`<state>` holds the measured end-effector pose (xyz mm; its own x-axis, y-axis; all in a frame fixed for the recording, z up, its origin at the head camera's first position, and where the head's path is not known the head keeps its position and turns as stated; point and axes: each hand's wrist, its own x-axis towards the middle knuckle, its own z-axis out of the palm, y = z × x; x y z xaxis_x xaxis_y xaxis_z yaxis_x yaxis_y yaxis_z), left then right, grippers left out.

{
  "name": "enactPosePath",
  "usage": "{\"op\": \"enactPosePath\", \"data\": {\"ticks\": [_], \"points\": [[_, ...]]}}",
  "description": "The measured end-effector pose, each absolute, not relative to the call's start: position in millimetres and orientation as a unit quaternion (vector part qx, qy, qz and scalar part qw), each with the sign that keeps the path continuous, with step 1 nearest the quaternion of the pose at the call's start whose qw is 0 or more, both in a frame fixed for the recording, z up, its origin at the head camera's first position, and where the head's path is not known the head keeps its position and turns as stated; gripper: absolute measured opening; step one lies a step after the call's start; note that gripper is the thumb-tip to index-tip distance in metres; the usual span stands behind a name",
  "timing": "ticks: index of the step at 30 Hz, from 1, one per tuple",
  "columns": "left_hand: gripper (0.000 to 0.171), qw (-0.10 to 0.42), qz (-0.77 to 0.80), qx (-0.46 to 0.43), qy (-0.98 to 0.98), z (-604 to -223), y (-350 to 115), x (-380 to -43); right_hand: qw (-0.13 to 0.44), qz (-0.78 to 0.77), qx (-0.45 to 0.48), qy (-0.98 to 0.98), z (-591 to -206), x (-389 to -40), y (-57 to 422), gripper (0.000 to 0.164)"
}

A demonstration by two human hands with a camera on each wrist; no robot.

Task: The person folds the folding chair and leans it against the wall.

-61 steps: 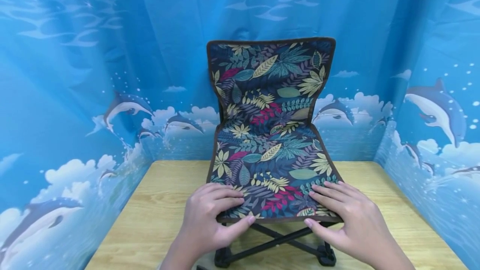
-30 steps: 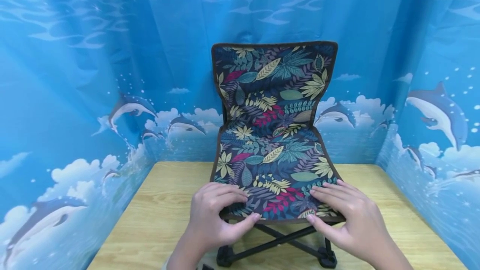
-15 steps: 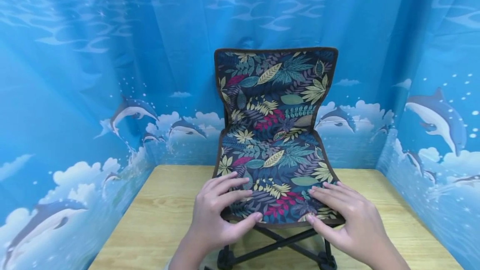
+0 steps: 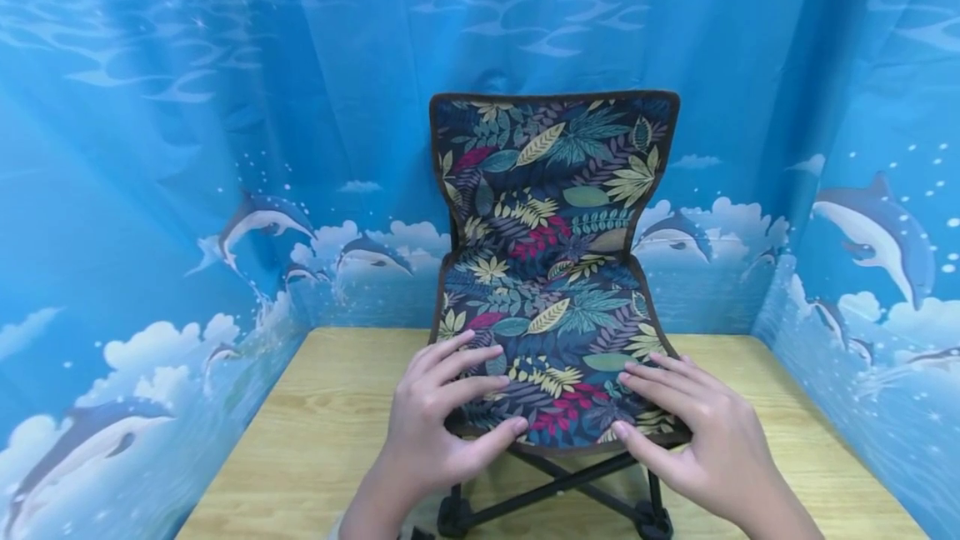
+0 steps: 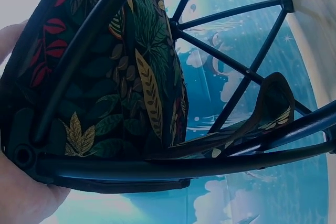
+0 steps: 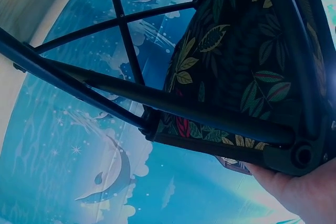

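A folding chair (image 4: pixel 551 319) with a dark leaf-print fabric seat and backrest stands unfolded, its back away from me. My left hand (image 4: pixel 435 419) lies over the seat's front left corner, fingers spread, thumb at the front edge. Over the front right corner rests my right hand (image 4: pixel 701 423), with its fingers extended on the fabric and its thumb by the front edge. Below the seat, black crossed legs (image 4: pixel 558 486) show. From underneath, the left wrist view shows a corner joint (image 5: pixel 23 153) beside the hand. The right wrist view shows the opposite corner joint (image 6: pixel 302 153) likewise.
The chair stands on a light wood-grain table (image 4: pixel 300 440). A blue curtain (image 4: pixel 352 90) printed with dolphins and clouds surrounds it at the back and both sides. A small dark object (image 4: pixel 422 533) peeks in at the bottom edge, beside the left wrist.
The left hand's fingers have lifted and spread, reaching a little farther in over the seat. The right hand stays at its corner. The head view has shifted slightly, and the chair stands as before.
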<state>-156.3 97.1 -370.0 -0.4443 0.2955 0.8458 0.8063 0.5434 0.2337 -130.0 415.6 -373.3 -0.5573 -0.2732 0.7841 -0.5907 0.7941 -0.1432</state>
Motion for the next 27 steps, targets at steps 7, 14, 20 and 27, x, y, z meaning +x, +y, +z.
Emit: {"op": "enactPosePath", "data": {"ticks": [7, 14, 20, 27], "points": [[0.031, 0.398, -0.326, -0.354, -0.781, -367.1, 97.7, -157.1, 0.391, 0.215, 0.242, -0.862, -369.3, -128.9, 413.2, 0.052], [0.03, 0.397, -0.33, -0.352, -0.781, -364.7, 98.1, -157.4, 0.395, 0.226, 0.236, -0.859, -365.3, -128.6, 409.5, 0.052], [0.029, 0.393, -0.336, -0.352, -0.78, -359.9, 98.8, -157.5, 0.405, 0.234, 0.244, -0.849, -362.2, -130.5, 406.9, 0.052], [0.028, 0.396, -0.338, -0.355, -0.776, -353.7, 101.5, -156.9, 0.405, 0.24, 0.236, -0.85, -356.9, -130.3, 404.3, 0.051]]}}
